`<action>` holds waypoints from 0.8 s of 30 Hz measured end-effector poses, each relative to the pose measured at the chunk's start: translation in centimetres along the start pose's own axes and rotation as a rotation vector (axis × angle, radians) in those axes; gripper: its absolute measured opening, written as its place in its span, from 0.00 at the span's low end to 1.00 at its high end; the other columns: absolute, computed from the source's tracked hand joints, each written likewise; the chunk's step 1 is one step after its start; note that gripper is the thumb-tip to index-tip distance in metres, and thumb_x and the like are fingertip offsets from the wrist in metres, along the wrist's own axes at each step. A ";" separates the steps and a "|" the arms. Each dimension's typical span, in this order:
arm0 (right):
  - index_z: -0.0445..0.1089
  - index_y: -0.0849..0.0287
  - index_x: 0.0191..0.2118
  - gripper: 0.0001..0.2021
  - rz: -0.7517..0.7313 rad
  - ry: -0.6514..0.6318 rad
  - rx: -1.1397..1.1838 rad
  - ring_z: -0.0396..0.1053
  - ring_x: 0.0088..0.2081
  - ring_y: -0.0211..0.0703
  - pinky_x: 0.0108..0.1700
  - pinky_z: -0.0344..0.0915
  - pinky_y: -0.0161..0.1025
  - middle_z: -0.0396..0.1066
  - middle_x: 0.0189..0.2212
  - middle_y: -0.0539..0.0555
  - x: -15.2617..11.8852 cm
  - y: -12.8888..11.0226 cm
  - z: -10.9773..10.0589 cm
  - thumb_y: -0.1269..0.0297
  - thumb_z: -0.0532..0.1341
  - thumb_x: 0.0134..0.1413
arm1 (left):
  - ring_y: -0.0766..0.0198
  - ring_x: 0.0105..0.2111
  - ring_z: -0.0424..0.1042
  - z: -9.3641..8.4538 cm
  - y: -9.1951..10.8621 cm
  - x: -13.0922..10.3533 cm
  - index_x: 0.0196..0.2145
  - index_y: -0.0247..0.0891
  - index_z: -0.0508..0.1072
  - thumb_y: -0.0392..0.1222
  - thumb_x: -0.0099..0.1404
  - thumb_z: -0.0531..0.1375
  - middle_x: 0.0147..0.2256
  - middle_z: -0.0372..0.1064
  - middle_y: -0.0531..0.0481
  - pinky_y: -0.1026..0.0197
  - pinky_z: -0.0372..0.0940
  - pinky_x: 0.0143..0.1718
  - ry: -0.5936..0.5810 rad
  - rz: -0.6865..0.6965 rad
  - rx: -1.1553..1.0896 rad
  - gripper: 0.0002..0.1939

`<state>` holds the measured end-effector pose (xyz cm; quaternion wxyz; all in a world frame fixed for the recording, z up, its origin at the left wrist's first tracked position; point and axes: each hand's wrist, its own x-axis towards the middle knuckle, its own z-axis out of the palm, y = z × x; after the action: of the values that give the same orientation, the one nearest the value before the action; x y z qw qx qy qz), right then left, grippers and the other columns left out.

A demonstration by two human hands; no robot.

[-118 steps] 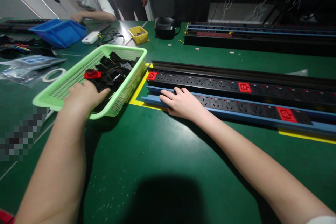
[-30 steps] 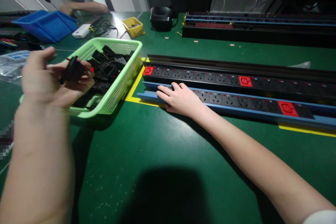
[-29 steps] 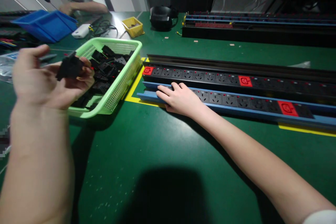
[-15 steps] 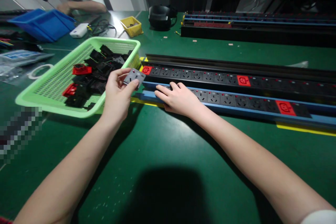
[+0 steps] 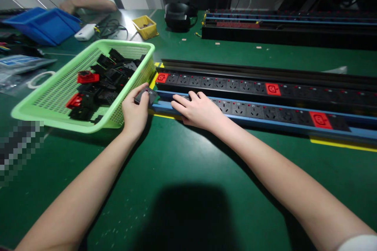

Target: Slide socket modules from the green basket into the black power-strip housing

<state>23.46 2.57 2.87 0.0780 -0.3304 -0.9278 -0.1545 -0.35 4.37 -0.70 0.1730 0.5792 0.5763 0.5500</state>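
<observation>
My left hand point(image 5: 136, 109) pinches a dark socket module point(image 5: 150, 96) between thumb and fingers, at the left end of a blue rail point(image 5: 165, 106). My right hand point(image 5: 200, 110) lies over that rail with its fingers spread, resting on the leftmost modules in it. To its right, a row of black socket modules point(image 5: 253, 110) and one red module point(image 5: 321, 120) sit in the rail. Behind runs a second black strip point(image 5: 232, 84) with black sockets and red ones. A green basket point(image 5: 59, 123) of loose black and red modules stands left of my left hand.
A yellow bin point(image 5: 145, 27), a black headset-like object point(image 5: 178, 15) and a blue bin point(image 5: 48, 27) stand farther back. Another long strip assembly point(image 5: 265, 38) lies at the back right. A person's arm point(image 5: 94, 4) rests at the upper left.
My left hand has turned and lowered the module toward the left end of the blue rail. My right hand stays over the rail. The view has shifted slightly.
</observation>
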 end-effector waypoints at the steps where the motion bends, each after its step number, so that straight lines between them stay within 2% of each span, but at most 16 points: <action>1: 0.62 0.60 0.63 0.21 0.001 -0.001 0.001 0.69 0.50 0.60 0.43 0.64 0.49 0.63 0.67 0.63 0.0 0.0 0.0 0.64 0.55 0.67 | 0.55 0.52 0.75 0.1 -0.4 0.2 0.50 0.36 0.79 0.46 0.68 0.59 0.49 0.77 0.43 0.53 0.67 0.60 0.016 -0.066 -0.037 0.18; 4: 0.63 0.60 0.62 0.20 0.005 -0.001 0.003 0.69 0.50 0.60 0.43 0.64 0.49 0.63 0.67 0.62 0.0 -0.1 -0.1 0.65 0.54 0.67 | 0.55 0.48 0.76 0.3 -1.6 0.7 0.45 0.34 0.81 0.47 0.66 0.57 0.46 0.79 0.43 0.54 0.70 0.55 0.040 -0.233 -0.114 0.19; 6: 0.63 0.60 0.62 0.20 0.006 -0.002 0.004 0.69 0.50 0.59 0.43 0.64 0.49 0.63 0.67 0.62 0.0 -0.1 -0.1 0.66 0.53 0.68 | 0.56 0.46 0.77 0.4 -2.1 0.9 0.44 0.35 0.82 0.47 0.65 0.56 0.45 0.79 0.44 0.55 0.71 0.52 0.028 -0.277 -0.125 0.19; 12: 0.62 0.60 0.63 0.20 0.004 -0.012 0.000 0.69 0.51 0.60 0.44 0.64 0.49 0.63 0.67 0.62 0.0 -0.1 -0.2 0.64 0.54 0.68 | 0.60 0.40 0.75 0.5 -2.2 1.4 0.42 0.36 0.82 0.47 0.64 0.57 0.40 0.79 0.47 0.62 0.70 0.42 0.020 -0.264 -0.104 0.18; 18: 0.63 0.60 0.63 0.20 0.005 -0.019 0.003 0.69 0.51 0.60 0.43 0.64 0.49 0.63 0.67 0.62 0.1 -0.1 -0.3 0.64 0.54 0.68 | 0.65 0.30 0.69 0.8 -2.0 1.7 0.45 0.37 0.82 0.48 0.63 0.57 0.36 0.76 0.48 0.66 0.64 0.30 0.028 -0.292 -0.089 0.20; 21: 0.62 0.60 0.63 0.21 0.007 -0.029 0.005 0.69 0.52 0.61 0.44 0.64 0.50 0.62 0.68 0.63 0.1 -0.1 -0.4 0.64 0.54 0.68 | 0.66 0.27 0.66 0.9 -2.0 1.8 0.48 0.36 0.81 0.49 0.64 0.57 0.36 0.76 0.47 0.65 0.62 0.27 0.040 -0.326 -0.106 0.22; 24: 0.63 0.60 0.63 0.21 0.010 -0.032 0.005 0.69 0.53 0.62 0.44 0.64 0.50 0.62 0.68 0.63 0.1 -0.1 -0.5 0.64 0.54 0.68 | 0.65 0.29 0.67 0.9 -2.0 1.8 0.49 0.36 0.81 0.48 0.65 0.57 0.38 0.77 0.47 0.65 0.65 0.31 0.028 -0.334 -0.115 0.21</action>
<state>23.33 2.38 3.30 0.0647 -0.3371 -0.9278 -0.1463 -1.03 6.89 -1.87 0.2868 0.4569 0.6345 0.5535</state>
